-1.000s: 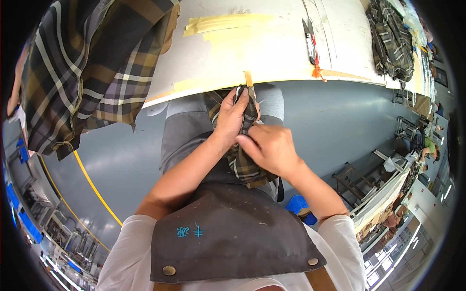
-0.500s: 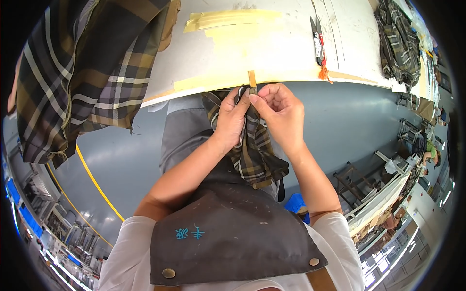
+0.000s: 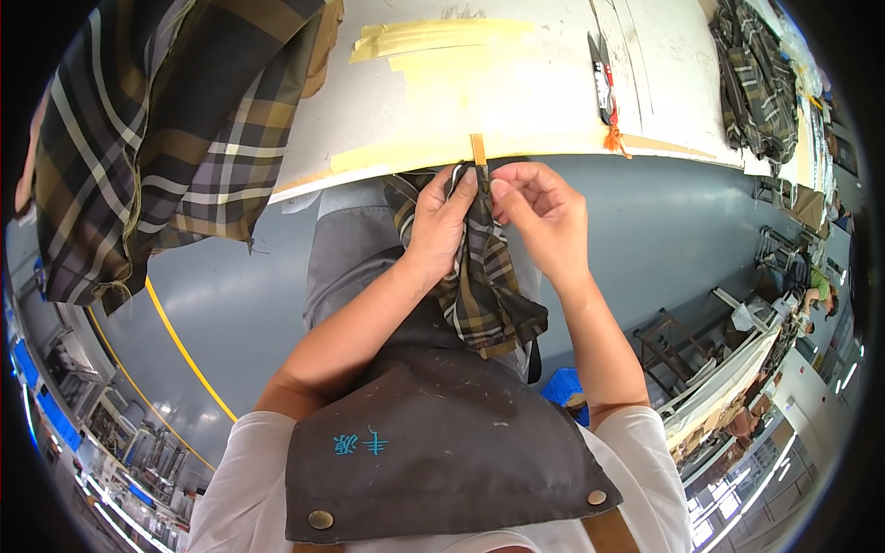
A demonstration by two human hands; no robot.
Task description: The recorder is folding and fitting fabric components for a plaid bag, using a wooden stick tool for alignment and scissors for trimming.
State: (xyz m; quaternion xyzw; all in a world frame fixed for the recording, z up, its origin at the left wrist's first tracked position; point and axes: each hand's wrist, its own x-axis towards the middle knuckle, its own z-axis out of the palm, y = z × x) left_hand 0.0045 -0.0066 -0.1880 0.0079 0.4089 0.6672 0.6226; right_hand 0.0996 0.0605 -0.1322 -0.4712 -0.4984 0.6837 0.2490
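A strip-like piece of brown, black and white plaid fabric (image 3: 479,267) hangs from the table's front edge down over my lap. My left hand (image 3: 441,217) grips its upper end, thumb on top. Just right of that end, my right hand (image 3: 544,217) has its thumb and index finger drawn together in a pinch, the other fingers curled. Whatever lies between those fingertips is too small to make out. A short tan strip (image 3: 478,149) sticks out over the table edge, right above the fabric's top, where the exact contact is hidden.
The white table (image 3: 553,101) carries yellow tape patches (image 3: 442,39) and black-bladed snips (image 3: 604,83) with a red tassel. A large plaid cloth (image 3: 175,157) drapes at left; a plaid heap (image 3: 761,83) lies at far right. A blue object (image 3: 564,387) is beside my right elbow.
My right hand has moved slightly right, its fingertips coming away from the fabric's top. My left hand stays in place. The large cloth at left has shifted a little.
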